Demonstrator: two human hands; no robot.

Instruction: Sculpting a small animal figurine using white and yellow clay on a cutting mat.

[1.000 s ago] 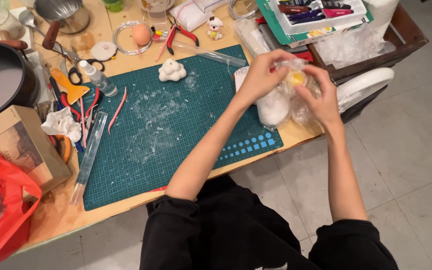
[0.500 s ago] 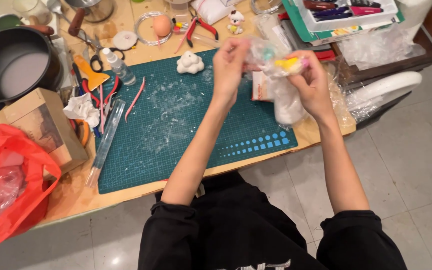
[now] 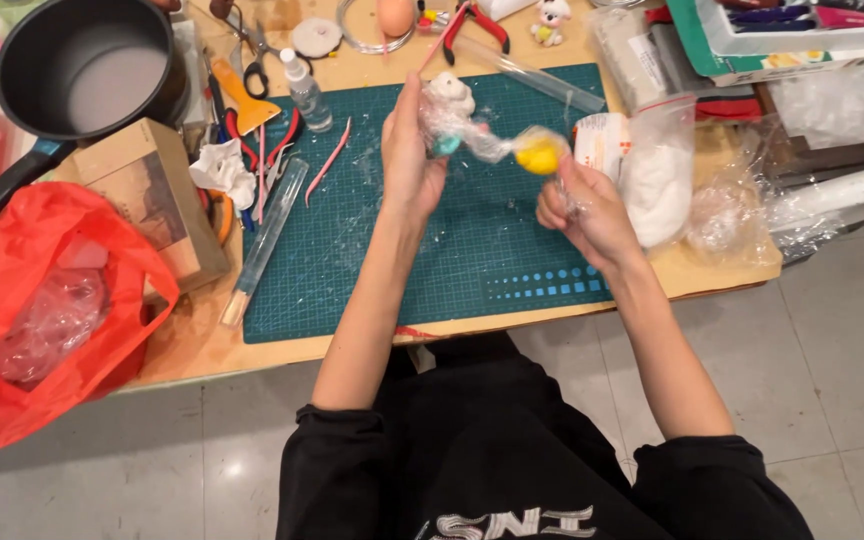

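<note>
Two hands work above a green mat (image 3: 472,240) on a wooden surface (image 3: 192,345). The left hand (image 3: 410,150) has its fingers closed around one end of a clear wrap (image 3: 472,140), where a white lump and a bit of teal show through the film. The right hand (image 3: 592,210) pinches the other end of the wrap, just below a yellow ball (image 3: 540,155) bundled inside it. The wrap stretches between both hands, held up off the mat.

Just right of the right hand a bag (image 3: 657,175) of white stuff lies on the surface, with crumpled clear plastic (image 3: 727,215) beside it. A glass rod (image 3: 537,75) lies across the mat's top edge. Near the mat's left edge sit a small spray bottle (image 3: 307,90), a pink tool (image 3: 330,160), a clear ruler (image 3: 267,235) and a wad of tissue (image 3: 222,170). Scissors (image 3: 252,60) and red pliers (image 3: 477,22) lie toward the back. A dark pot (image 3: 82,65) stands at the far left, with a cardboard box (image 3: 147,195) in front of it and a red bag (image 3: 42,300) hanging off the surface's near corner.
</note>
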